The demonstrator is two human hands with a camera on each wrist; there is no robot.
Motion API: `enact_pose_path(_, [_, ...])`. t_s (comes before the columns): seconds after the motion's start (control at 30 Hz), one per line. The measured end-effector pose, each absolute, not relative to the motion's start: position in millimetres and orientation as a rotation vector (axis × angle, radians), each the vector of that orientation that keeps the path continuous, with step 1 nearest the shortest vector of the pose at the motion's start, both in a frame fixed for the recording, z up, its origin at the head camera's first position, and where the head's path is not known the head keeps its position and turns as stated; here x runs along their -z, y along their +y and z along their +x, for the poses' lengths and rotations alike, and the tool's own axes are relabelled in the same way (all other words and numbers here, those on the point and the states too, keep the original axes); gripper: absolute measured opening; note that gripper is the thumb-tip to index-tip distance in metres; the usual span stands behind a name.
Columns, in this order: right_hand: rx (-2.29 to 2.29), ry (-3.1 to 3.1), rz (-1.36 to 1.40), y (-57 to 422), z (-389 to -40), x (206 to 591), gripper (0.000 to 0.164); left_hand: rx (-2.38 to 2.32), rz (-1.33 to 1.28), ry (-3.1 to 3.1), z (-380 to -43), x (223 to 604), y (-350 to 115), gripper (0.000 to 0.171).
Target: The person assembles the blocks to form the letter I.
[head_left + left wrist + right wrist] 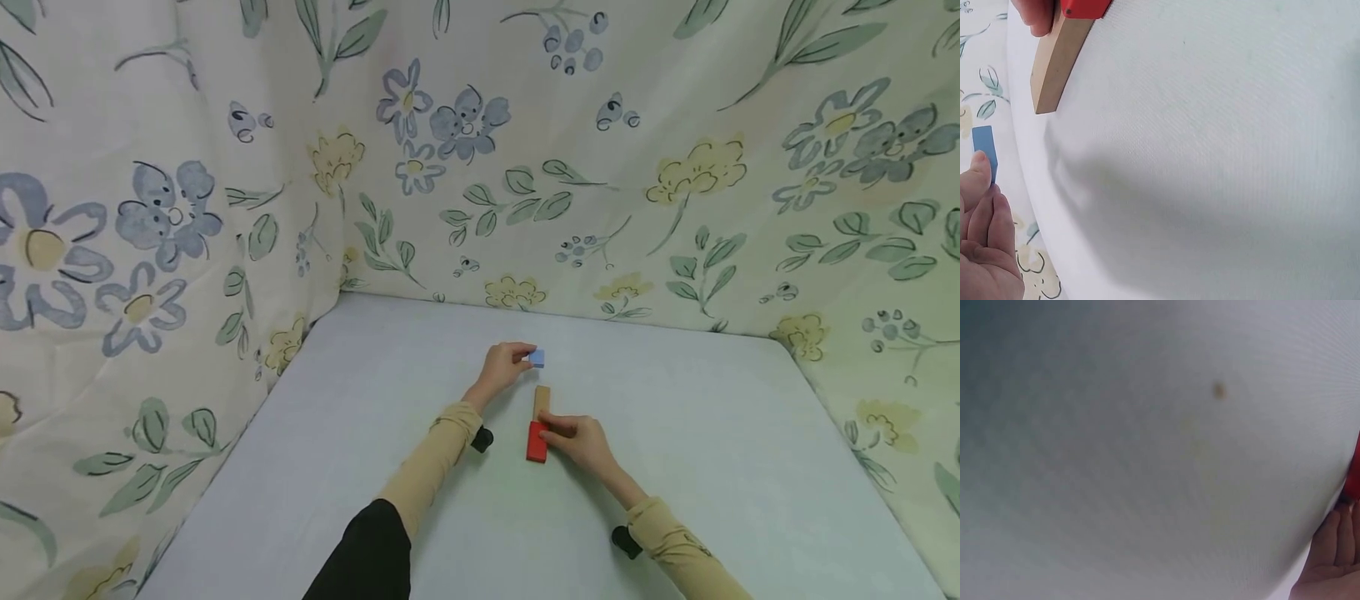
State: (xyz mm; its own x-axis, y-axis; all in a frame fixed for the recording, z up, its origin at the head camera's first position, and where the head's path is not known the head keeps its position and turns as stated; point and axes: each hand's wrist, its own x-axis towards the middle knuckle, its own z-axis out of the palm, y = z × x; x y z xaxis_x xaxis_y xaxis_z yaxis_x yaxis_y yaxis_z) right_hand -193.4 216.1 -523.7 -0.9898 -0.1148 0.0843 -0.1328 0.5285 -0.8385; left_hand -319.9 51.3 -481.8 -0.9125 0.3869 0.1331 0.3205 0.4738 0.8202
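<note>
My left hand [501, 369] pinches a small blue block [537, 358] between thumb and fingertips, beyond the other blocks. In the left wrist view, the blue block [985, 153] stands up from that grip. Closer in, a red block [537, 442] and a plain wooden block [542, 402] form a line pointing away from me. My right hand [585, 442] reaches in from the right and pinches the red block near where it meets the wooden one. Fingers [1038, 17] of that hand lie alongside the wooden block [1054, 69] in the left wrist view.
The blocks are on a white-covered table [712, 467]. A floral curtain [562, 167] hangs along its back and sides. Black wrist devices [482, 439] sit below both forearms.
</note>
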Motion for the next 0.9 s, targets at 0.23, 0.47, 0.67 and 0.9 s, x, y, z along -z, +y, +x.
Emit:
enact_pose_path(0.23, [-1.449,-2.719,0.237,216,-194,524,0.036,-1.428,0.660,2.629,-320,485,61,0.032])
enact_pose_path(0.47, [-1.405,-2.710,0.254,215,-195,526,0.034,-1.436,0.688,2.626,-318,488,66,0.030])
enact_pose_path(0.67, [-1.433,-2.715,0.249,215,-195,526,0.035,-1.384,0.696,2.667,-318,495,69,0.030])
enact_pose_path(0.9, [-1.427,-2.722,0.222,215,-194,525,0.034,-1.358,0.690,2.693,-318,501,70,0.030])
